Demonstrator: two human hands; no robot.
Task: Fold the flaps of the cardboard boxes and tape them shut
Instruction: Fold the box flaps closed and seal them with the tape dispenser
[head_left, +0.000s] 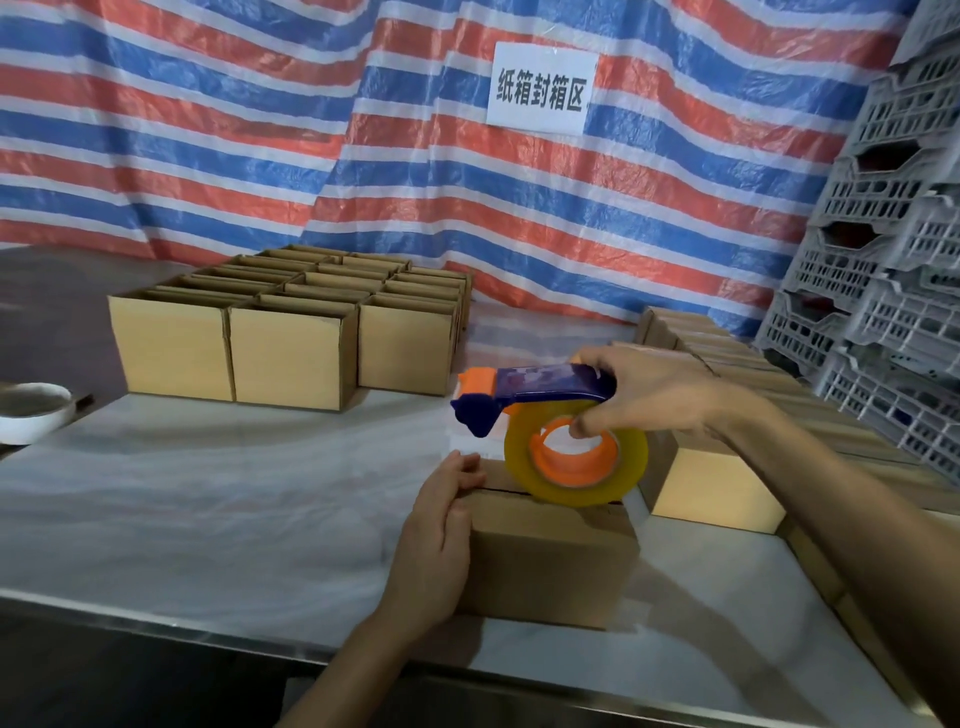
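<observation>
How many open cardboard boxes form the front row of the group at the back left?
3: left box, middle box, right box, side by side; rows behind are partly hidden.

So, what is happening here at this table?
A person is taping a cardboard box shut. The left hand steadies its left side, and the right hand holds a tape dispenser over the top seam. A strip of tape runs down the right side; the seam itself looks uncovered. Open boxes stand behind.
</observation>
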